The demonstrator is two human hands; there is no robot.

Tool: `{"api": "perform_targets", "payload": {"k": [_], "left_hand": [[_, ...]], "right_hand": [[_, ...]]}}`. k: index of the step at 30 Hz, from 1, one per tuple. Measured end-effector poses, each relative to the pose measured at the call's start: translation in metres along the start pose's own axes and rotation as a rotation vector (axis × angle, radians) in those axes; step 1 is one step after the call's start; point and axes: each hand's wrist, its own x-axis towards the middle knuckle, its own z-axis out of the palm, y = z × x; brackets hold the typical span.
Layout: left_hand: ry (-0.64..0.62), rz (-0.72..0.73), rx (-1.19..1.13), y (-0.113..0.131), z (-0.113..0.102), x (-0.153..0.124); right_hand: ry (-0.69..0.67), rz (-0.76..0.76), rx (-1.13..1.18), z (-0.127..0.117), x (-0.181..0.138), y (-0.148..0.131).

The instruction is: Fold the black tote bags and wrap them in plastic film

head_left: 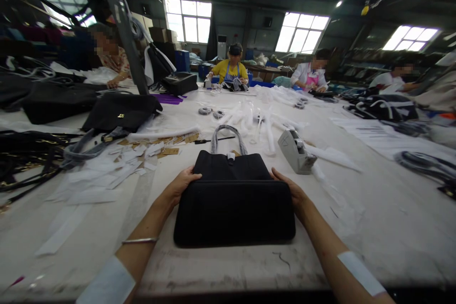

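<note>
A black handbag [233, 204] lies on the white table [374, 218] right in front of me, its wrapped grey handle [227, 137] pointing away. My left hand [181, 185] grips the bag's left end, thumb on top. My right hand [290, 189] holds the right end the same way. The fingers of both hands curl around the bag's sides and are partly hidden behind it.
A grey tape dispenser [295, 150] stands just right of the bag. White paper strips [107, 171] and tags litter the left. Black bags [121, 110] and straps [24, 156] lie further left. Several other people work at the far end and sides.
</note>
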Motion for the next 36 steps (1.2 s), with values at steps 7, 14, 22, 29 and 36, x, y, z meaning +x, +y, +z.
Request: {"api": "perform_targets", "payload": {"k": [7, 14, 22, 29, 36], "left_hand": [[-0.039, -0.014, 0.036, 0.003, 0.004, 0.008], [0.108, -0.129, 0.174, 0.003, 0.004, 0.023], [0.16, -0.123, 0.216, -0.003, -0.001, 0.028], [0.199, -0.085, 0.243, -0.008, -0.001, 0.032], [0.167, -0.06, 0.223, -0.003, 0.002, 0.026]], "right_hand": [[0.06, 0.065, 0.085, 0.003, -0.001, -0.002], [0.062, 0.119, 0.152, -0.001, 0.005, 0.002], [0.112, 0.072, 0.159, -0.016, -0.022, 0.022], [0.088, -0.212, 0.014, -0.003, -0.086, 0.048], [0.34, -0.343, -0.408, 0.015, -0.088, 0.061]]}}
